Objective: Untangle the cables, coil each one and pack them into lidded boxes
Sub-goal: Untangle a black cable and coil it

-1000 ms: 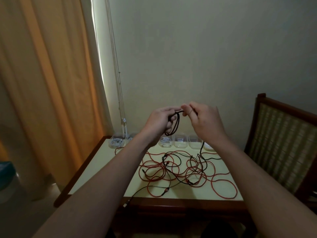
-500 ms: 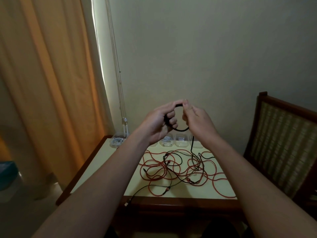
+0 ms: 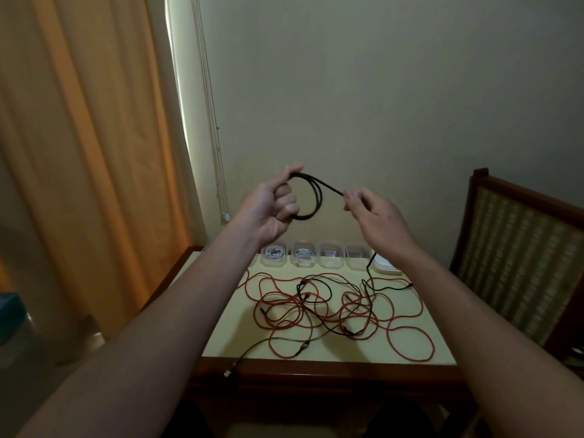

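so the thin black braided cable (image 3: 311,197) is up in the air above the table, a few loops of it gripped in the left hand (image 3: 271,210), fingers curled round the coil. the right hand (image 3: 374,213) pinches the strand just beside it. the rest drops to the pale yellow wooden-edged table (image 3: 227,324), into the tangled red cables (image 3: 341,311). small clear plastic boxes (image 3: 316,256) line the back edge.

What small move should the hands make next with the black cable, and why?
Probably the right hand should bring its pinched strand over to the left hand, adding another loop to the black cable coil; the rest hangs down onto the table, uncoiled.
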Demonstrator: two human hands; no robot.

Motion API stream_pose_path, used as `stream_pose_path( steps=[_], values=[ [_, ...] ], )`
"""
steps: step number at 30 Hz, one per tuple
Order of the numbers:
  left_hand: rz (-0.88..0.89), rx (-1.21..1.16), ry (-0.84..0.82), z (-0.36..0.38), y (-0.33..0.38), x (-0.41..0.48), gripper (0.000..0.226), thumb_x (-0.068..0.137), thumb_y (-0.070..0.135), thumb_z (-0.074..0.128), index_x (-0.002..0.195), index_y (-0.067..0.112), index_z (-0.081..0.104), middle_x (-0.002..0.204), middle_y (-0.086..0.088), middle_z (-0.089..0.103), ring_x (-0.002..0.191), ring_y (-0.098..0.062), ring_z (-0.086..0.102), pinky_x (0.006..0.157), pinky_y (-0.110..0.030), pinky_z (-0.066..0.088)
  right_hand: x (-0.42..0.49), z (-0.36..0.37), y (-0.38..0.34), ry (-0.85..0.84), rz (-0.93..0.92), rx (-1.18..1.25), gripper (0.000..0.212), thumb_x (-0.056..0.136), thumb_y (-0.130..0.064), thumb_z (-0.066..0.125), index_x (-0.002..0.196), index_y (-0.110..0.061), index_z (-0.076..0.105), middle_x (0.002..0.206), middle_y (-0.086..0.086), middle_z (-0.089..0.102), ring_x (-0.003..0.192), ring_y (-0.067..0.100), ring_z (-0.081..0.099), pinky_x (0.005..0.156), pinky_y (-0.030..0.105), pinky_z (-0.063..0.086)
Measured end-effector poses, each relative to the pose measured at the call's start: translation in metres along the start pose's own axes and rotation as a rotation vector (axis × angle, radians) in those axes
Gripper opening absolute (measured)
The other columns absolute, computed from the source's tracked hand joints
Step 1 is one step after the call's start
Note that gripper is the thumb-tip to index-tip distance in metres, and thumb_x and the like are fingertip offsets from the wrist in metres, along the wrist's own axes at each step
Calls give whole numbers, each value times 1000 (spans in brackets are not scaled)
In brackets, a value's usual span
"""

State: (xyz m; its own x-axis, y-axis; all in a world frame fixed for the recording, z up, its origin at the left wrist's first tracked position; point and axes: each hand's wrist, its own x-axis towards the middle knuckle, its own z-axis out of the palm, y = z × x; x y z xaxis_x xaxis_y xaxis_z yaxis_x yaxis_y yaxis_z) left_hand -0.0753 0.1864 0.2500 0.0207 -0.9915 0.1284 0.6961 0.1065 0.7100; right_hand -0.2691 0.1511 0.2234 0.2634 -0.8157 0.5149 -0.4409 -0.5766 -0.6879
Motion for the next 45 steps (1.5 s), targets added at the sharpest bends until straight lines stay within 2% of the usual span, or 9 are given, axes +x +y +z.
stream_pose_path(
  steps=[5,12,20,24,29,31,35,41,45],
  values=[
    [22,-211,101,-18,24,5,24,105,16,45,100,5,66,39,8,19,28,-6,16,29,-18,14,-3,-11,28,53,43,38,24,102,-42,54,89,-21,58,76,-5,52,62,5,42,62,28,41],
    [115,-310,241,-31,30,8,33,98,12,35,105,0,65,48,7,23,35,-8,15,34,-21,15,-6,-11,34,84,-2,-165,19,98,-36,63,82,-26,68,74,-11,64,66,1,55,59,20,41],
    [397,484,398,-17,4,8,27,102,6,39,118,8,61,60,3,48,42,-7,44,47,-23,32,-2,0,11,-69,-281,-534,32,101,-44,54,85,-23,73,70,-9,67,63,11,55,64,32,48],
    [444,941,261,-11,-21,-2,30,106,13,38,131,14,56,77,-5,62,58,-8,64,53,-20,46,-1,4,-7,-91,-349,-541,37,102,-45,49,82,-22,71,62,-8,61,59,15,52,62,34,46],
    [327,1082,108,-8,-37,-4,32,107,22,39,127,16,63,71,-2,59,52,-10,53,49,-25,42,0,-3,-23,-34,-368,-407,38,102,-42,53,73,-24,70,45,-13,44,46,5,42,56,29,33],
    [224,994,58,-5,-38,-5,29,107,22,41,114,15,68,60,5,47,47,-8,38,45,-24,29,-1,-6,-26,-13,-350,-327,41,102,-43,54,69,-23,68,42,-12,45,45,5,46,52,16,30],
    [58,645,-29,10,-30,-14,27,104,29,51,90,17,72,56,7,27,46,-8,21,48,-26,15,-4,-6,-24,102,-255,-155,45,101,-44,57,70,-12,65,46,-8,45,45,6,41,47,18,28],
    [-25,345,-170,17,-26,-16,22,102,28,53,106,10,65,50,10,21,35,-2,17,34,-17,15,-6,3,-27,96,-42,-38,48,103,-56,43,93,-20,73,71,-8,61,60,10,51,59,31,40],
    [-99,169,-237,18,-23,-15,24,104,24,45,102,11,65,47,10,22,31,-3,18,33,-17,14,-11,10,-37,18,12,79,59,104,-57,38,66,-19,63,49,-13,52,45,1,43,44,14,29]
  ],
)
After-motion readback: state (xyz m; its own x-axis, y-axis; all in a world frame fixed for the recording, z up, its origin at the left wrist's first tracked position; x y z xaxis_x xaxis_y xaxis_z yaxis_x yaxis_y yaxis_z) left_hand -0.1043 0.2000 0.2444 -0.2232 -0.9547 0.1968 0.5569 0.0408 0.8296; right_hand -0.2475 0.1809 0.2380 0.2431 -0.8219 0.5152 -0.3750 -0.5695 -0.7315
